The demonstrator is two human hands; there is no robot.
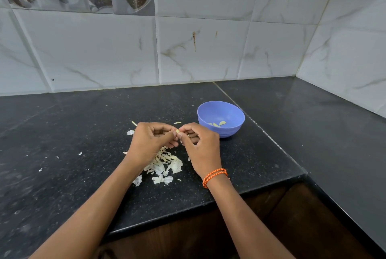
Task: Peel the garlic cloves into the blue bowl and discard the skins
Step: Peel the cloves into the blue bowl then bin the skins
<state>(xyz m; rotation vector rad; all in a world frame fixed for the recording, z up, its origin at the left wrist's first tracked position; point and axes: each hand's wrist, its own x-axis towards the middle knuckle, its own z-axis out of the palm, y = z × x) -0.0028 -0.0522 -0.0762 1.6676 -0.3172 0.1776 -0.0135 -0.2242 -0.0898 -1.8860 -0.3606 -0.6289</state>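
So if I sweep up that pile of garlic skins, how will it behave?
The garlic skins look thin, papery and curled, so probably very light and floppy. Stray flecks lie scattered across the dark counter, so a push likely scatters them rather than moving them together.

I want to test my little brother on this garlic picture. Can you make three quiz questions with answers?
1. True or false: the blue bowl is empty.
2. Where do the garlic skins lie? A) in the bowl B) on the black counter under the hands C) on the floor
3. Fill in: both hands pinch a small garlic ____.

Key:
1. False; a few peeled cloves lie inside it.
2. B.
3. Clove; the left hand and right hand hold the garlic clove between their fingertips, above the counter.
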